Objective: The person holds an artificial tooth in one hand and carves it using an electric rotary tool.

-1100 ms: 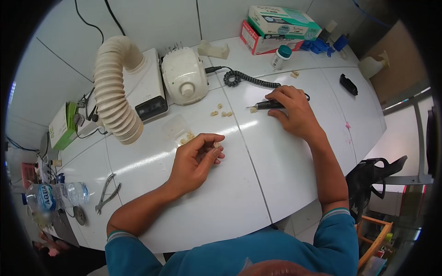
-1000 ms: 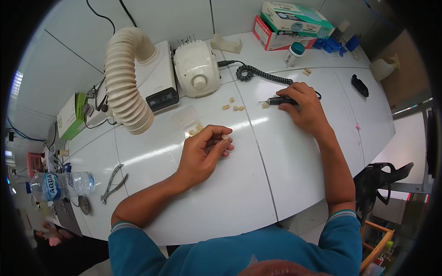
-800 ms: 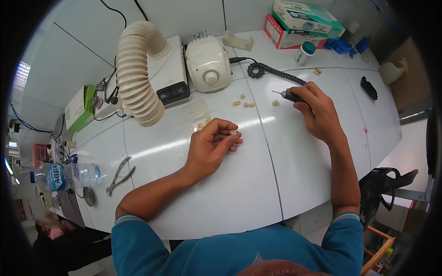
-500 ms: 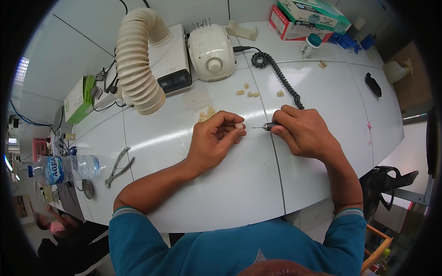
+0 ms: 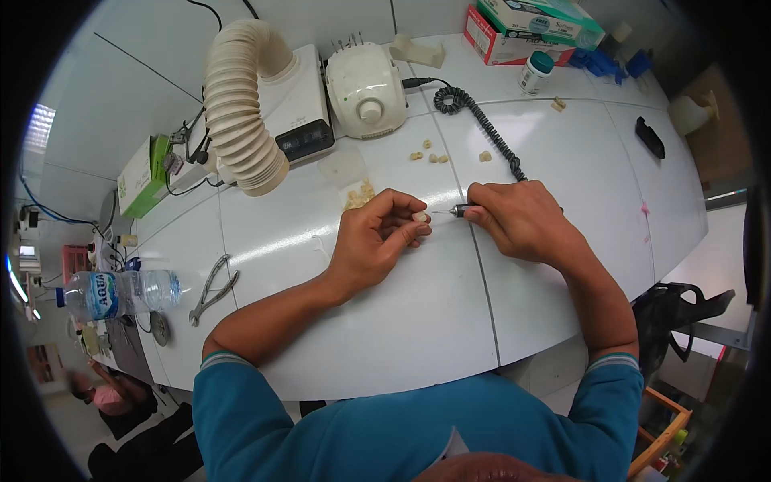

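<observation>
Between the thumb and fingertips of my left hand (image 5: 371,241) is a small whitish dental crown (image 5: 420,217), partly covered by the fingers. My right hand (image 5: 526,221) grips a dark rotary handpiece (image 5: 460,210), its thin bur pointing left at the crown. The bur tip is very close to the crown; I cannot tell whether they touch. A coiled black cord (image 5: 486,128) runs from near my right hand up to the white control unit (image 5: 365,92). Just beyond my left hand, several yellowish pieces (image 5: 359,194) lie by a clear plastic container (image 5: 340,165).
A ribbed suction hose (image 5: 241,112) arches down at the back left. Pliers (image 5: 214,291) and a water bottle (image 5: 120,294) lie to the left. More small crowns (image 5: 438,158) sit ahead, with a white jar (image 5: 536,74) and boxes (image 5: 526,40) behind. A person (image 5: 116,394) sits far left.
My right hand has moved slightly left and up with the handpiece, bringing the bur closer to the crown. The left hand keeps its pinch. The whole view has shifted a little.
</observation>
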A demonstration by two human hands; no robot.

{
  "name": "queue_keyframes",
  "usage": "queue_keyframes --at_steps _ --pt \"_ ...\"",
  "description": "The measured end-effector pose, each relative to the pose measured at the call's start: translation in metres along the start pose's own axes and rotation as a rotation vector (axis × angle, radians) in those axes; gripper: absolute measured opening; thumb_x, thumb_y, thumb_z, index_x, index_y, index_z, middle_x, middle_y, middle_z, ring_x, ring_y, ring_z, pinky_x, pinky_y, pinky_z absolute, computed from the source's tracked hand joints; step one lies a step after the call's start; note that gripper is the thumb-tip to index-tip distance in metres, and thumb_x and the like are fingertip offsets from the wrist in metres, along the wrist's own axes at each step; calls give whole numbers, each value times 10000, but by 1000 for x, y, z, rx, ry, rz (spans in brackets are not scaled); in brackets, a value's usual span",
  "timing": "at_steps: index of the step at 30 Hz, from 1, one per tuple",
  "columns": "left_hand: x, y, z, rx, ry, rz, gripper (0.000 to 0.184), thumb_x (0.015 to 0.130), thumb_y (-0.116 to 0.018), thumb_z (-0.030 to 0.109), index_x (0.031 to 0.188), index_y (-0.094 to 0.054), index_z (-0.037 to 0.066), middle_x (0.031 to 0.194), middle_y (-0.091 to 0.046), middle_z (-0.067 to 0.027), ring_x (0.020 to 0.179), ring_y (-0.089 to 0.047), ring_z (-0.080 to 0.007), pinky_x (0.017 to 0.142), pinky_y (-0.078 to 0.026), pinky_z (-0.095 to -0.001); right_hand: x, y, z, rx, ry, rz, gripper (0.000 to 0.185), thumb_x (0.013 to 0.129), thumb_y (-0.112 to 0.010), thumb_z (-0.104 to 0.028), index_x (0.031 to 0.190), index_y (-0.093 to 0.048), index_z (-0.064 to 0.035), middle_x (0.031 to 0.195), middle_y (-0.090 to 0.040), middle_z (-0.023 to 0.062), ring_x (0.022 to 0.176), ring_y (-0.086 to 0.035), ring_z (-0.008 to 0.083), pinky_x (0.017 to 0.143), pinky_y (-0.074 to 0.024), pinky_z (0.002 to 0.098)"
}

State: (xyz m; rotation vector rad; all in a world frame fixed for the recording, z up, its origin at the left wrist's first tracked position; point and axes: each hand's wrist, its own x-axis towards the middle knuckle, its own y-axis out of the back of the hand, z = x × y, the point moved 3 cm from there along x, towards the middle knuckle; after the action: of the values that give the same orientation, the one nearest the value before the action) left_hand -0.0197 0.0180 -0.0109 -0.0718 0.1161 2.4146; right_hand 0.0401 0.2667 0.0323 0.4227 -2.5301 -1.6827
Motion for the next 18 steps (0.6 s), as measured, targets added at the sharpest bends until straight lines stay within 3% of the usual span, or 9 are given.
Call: queue_keyframes --at_steps 6,9,18 --pt "1 -1 -3 24 -31 9 211 1088 -715 -16 1293 -666 -31 1211 -775 -135 1119 -812 -214 884 -671 -300 -3 3 -4 -75 53 -44 437 1024 -795 -470 1125 -633 -77 952 -774 138 874 -757 378 746 -557 496" --pt "0 -1 -2 -11 -4 9 214 1087 -714 -15 1294 -665 -31 1208 -774 -132 1114 -813 -212 883 -673 -298 0 8 -6 -67 -44 -152 434 1000 -832 -421 1155 -627 -72 1014 -784 139 942 -770 364 791 -574 489" --pt "-1 -2 1 -26 3 31 193 1092 -706 -3 1277 -659 -31 1207 -783 -146 1105 -818 -213 873 -676 -300 -2 12 -6 -18 -29 -89 330 1033 -802 -321 1107 -629 -51 1009 -775 146 945 -762 384 810 -574 501"
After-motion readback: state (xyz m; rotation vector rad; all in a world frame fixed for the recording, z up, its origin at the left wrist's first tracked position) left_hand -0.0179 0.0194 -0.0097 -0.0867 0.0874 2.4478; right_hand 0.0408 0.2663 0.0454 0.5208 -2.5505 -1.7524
